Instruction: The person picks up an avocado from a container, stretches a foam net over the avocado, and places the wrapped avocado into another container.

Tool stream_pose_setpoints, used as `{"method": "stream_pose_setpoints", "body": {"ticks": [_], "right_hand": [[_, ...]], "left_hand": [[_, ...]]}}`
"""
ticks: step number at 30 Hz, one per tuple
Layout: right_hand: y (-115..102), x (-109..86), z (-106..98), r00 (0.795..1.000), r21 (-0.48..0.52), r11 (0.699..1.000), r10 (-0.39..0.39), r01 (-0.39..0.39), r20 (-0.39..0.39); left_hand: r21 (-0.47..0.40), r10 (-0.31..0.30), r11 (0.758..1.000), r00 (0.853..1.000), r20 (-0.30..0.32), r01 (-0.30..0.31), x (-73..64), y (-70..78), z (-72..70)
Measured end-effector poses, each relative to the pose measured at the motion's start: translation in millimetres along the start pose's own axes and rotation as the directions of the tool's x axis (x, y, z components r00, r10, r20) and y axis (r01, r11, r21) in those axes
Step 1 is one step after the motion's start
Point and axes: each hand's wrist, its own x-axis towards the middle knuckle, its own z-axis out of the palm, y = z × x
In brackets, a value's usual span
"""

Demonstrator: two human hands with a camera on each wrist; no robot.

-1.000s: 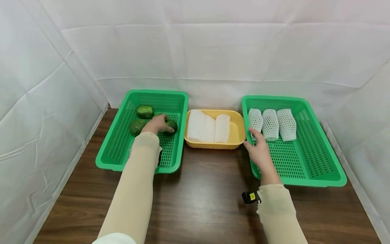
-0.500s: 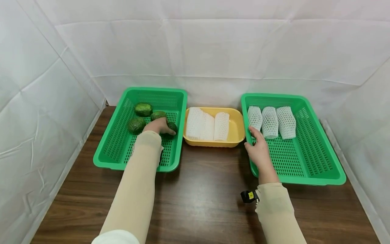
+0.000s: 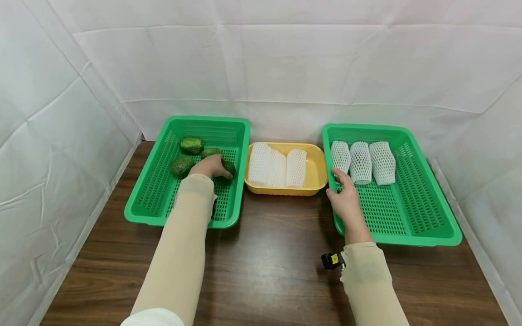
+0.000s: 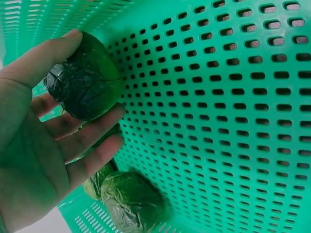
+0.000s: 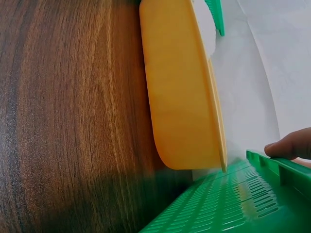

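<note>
My left hand [image 3: 208,166] is inside the left green basket [image 3: 134,213], its thumb and fingers around a dark green avocado [image 4: 87,77]. In the left wrist view the thumb lies on that avocado's upper side and the fingers pass beneath it. Other wrinkled avocados lie close by, one at the back [image 3: 191,145], one to the left [image 3: 182,167] and one just beyond the hand [image 3: 210,152]. My right hand [image 3: 347,201] rests at the left rim of the right green basket [image 3: 424,240], thumb and forefinger apart. A fingertip [image 5: 286,145] touches that rim in the right wrist view.
Between the baskets stands a yellow tray [image 3: 316,170] with white foam net sleeves [image 3: 296,168]. Three net-covered pieces [image 3: 360,163] lie side by side in the right basket. White sheeting [image 3: 285,59] walls the brown wooden table [image 3: 269,253] at the back and sides.
The head view has shifted slightly. My left hand stays at the same avocado, its fingers shifting a little around it. The right hand keeps its place on the rim.
</note>
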Motion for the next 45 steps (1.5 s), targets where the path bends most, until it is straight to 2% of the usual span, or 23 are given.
{"method": "stream_pose_setpoints", "body": {"ticks": [8, 14, 19, 25, 32, 39, 45], "right_hand": [[-2.9, -0.5, -0.4, 1.000, -0.006, 1.000, 0.019, -0.019, 0.011], [-1.5, -0.7, 0.5, 0.999, -0.012, 0.999, 0.029, -0.029, 0.018], [-0.1, -1.3, 0.4, 0.999, -0.006, 0.999, 0.043, -0.043, 0.024], [-1.0, -1.8, -1.0, 0.997, 0.039, 0.996, 0.077, -0.078, 0.026], [-0.7, -1.2, -1.6, 0.997, 0.059, 0.996, 0.070, -0.071, 0.027], [0.1, -0.3, -0.5, 0.995, 0.060, 0.993, 0.095, -0.097, 0.031], [-2.4, -1.9, -0.8, 0.995, 0.062, 0.994, 0.092, -0.093, 0.028]], "left_hand": [[-0.044, 0.050, 0.998, 0.998, -0.050, -0.052, -5.7, -9.0, -10.2], [-0.073, 0.090, 0.992, 0.989, -0.118, -0.099, -12.7, -6.0, -22.5], [-0.101, 0.119, 0.985, 0.974, -0.191, -0.140, -19.5, 1.3, -33.0], [-0.124, 0.151, 0.973, 0.946, -0.286, -0.193, -33.1, 14.9, -40.0], [-0.133, 0.206, 0.956, 0.923, -0.324, -0.260, -49.2, 32.4, -34.9], [-0.113, 0.279, 0.941, 0.919, -0.280, -0.320, -61.9, 49.7, -22.9], [-0.121, 0.317, 0.924, 0.905, -0.285, -0.362, -66.7, 65.1, -15.9]]}}
